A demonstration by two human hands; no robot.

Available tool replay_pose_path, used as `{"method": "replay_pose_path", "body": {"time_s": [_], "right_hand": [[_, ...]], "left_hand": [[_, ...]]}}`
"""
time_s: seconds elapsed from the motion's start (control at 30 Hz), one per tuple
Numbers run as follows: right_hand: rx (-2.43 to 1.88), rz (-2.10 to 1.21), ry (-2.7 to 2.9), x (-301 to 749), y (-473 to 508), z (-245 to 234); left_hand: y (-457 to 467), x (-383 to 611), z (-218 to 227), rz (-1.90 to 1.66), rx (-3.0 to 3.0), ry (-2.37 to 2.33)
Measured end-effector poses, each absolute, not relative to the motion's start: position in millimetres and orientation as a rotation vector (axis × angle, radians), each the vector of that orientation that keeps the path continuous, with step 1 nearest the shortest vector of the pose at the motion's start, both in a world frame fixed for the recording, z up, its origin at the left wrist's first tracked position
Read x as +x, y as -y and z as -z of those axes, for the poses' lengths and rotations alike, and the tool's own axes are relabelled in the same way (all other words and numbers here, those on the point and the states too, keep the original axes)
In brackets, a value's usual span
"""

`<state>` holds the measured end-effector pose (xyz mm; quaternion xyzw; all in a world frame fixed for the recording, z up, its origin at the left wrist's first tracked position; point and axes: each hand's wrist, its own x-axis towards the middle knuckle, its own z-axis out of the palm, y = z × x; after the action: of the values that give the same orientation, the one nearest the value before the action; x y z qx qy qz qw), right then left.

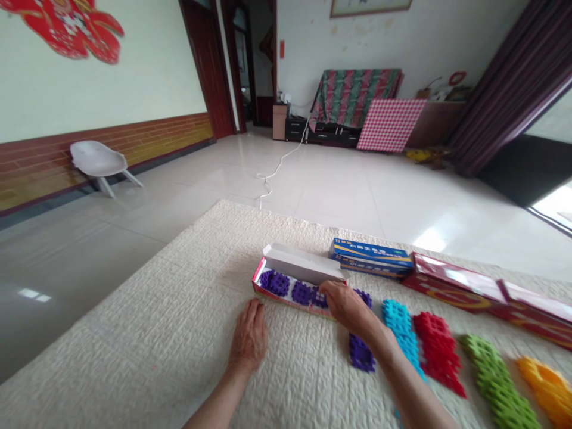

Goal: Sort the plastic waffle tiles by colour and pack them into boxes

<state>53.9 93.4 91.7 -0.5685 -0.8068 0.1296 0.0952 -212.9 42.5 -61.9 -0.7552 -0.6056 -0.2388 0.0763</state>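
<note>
An open long box (308, 265) with a white inside and red edge lies on the quilted cover, its lid flap raised at the back. Several purple lattice building blocks (301, 292) lie in a row inside it. My right hand (342, 301) reaches into the box's right part, fingers pinched on a purple block (319, 297). My left hand (250, 333) rests flat on the cover just in front of the box's left end, holding nothing. More purple blocks (361, 353) lie beside and partly beneath my right forearm.
Rows of blue (400, 325), red (438, 348), green (498, 381) and yellow blocks (547, 387) lie to the right. Behind them stand a closed blue box (373, 257) and red boxes (456, 283). A white chair (99, 161) stands on the tiled floor at left.
</note>
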Motion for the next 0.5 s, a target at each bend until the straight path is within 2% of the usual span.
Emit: {"method": "replay_pose_path", "body": {"time_s": [0.13, 0.33, 0.5], "right_hand": [[-1.712, -0.285, 2.166, 83.6, -50.7, -91.7], [-1.814, -0.038, 1.891, 112.5, 33.3, -26.8], [-1.881, 0.098, 1.820, 94.9, 47.9, 8.6]], "left_hand": [[-42.6, -213.1, 62.4, 0.739, -2.263, 1.813], [-42.2, -212.4, 59.3, 0.744, -2.293, 1.868], [-41.7, -211.7, 57.1, 0.719, -2.285, 1.907]]}}
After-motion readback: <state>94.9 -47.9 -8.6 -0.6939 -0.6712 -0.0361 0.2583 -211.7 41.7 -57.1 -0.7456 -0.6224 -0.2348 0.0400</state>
